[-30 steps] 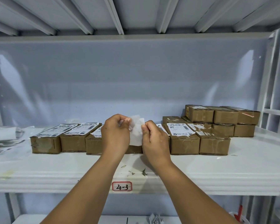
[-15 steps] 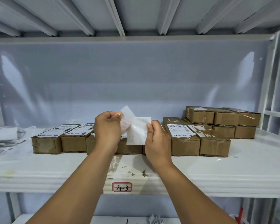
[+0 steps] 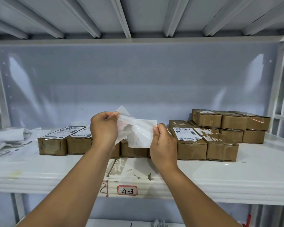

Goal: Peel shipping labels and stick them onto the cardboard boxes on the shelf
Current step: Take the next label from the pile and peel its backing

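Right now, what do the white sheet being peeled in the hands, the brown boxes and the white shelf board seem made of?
White peeled sheet: thin paper, creasing softly; the layer by the right hand shines, likely slick release backing. Brown rectangular boxes: matte cardboard, glossy patches suggesting clear tape. White shelf board: smooth, glossy and faintly reflective; painted metal or laminate, cannot tell.

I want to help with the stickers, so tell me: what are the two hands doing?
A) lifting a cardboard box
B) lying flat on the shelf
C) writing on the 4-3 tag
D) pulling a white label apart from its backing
D: the left hand and the right hand each pinch one white layer of the shipping label, which splits apart above the cardboard boxes.
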